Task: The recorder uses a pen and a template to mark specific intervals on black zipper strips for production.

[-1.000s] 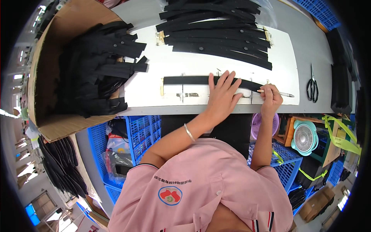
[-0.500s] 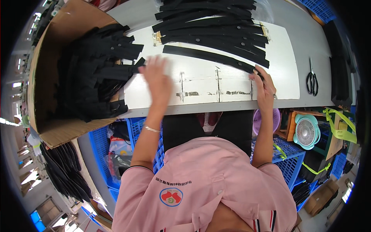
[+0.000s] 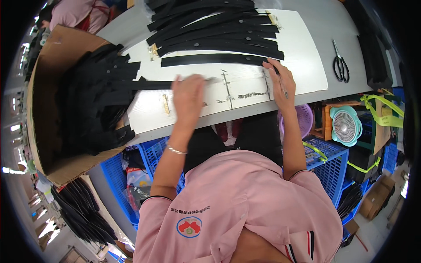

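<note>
My left hand (image 3: 188, 93), blurred by motion, grips one end of a long black strip (image 3: 147, 84) that runs from the cardboard box (image 3: 41, 83) onto the white board (image 3: 302, 65). My right hand (image 3: 280, 83) rests on the board's right part, holding a thin pen (image 3: 283, 89), its fingertips near the end of a single black strip (image 3: 210, 59). Behind that strip lies a stack of black strips (image 3: 215, 33). The box holds several more black strips (image 3: 94, 101).
Black scissors (image 3: 340, 65) lie on the grey table to the right of the board. Under the table are blue crates (image 3: 155, 153), a purple basket (image 3: 303, 117) and a small teal fan (image 3: 345, 126). Another person in pink (image 3: 74, 13) is at the far left.
My left hand left the marked strip, reached to the box, and now draws a new strip rightward onto the board. The earlier strip lies with the stack. My right hand stayed put.
</note>
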`<action>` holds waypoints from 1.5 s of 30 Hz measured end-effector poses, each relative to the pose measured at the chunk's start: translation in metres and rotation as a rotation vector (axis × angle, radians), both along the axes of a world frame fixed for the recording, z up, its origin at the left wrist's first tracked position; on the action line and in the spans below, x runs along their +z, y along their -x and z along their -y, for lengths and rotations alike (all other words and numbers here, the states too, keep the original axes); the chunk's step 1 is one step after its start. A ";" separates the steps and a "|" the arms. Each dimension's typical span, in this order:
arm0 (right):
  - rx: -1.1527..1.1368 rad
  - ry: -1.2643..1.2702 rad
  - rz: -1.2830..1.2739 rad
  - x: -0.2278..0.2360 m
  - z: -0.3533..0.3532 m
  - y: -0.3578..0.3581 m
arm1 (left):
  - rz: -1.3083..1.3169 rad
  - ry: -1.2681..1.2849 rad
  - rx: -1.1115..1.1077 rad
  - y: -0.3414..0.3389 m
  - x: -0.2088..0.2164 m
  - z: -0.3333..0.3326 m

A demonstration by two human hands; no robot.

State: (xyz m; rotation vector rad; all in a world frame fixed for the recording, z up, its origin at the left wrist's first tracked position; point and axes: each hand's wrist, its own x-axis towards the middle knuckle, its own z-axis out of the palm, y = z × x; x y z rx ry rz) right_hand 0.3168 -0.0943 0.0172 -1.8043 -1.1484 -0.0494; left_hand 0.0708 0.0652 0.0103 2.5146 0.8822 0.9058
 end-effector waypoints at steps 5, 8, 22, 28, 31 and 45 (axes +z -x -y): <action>-0.041 0.062 0.161 -0.004 0.014 0.028 | 0.050 0.021 -0.156 -0.077 -0.009 0.067; 0.010 0.083 0.266 -0.015 0.024 0.047 | -0.002 0.109 -0.249 -0.084 -0.008 0.081; -0.114 0.170 0.345 -0.021 0.064 0.005 | -0.336 0.072 0.181 0.043 -0.008 0.072; -0.142 0.217 0.343 -0.019 0.063 0.005 | -0.310 0.119 0.207 0.070 -0.013 0.067; -0.162 0.226 0.365 -0.012 0.055 0.013 | -0.284 0.121 0.220 0.070 -0.010 0.067; 0.406 0.173 -0.543 0.006 -0.090 0.141 | -0.212 0.082 0.256 0.066 -0.014 0.067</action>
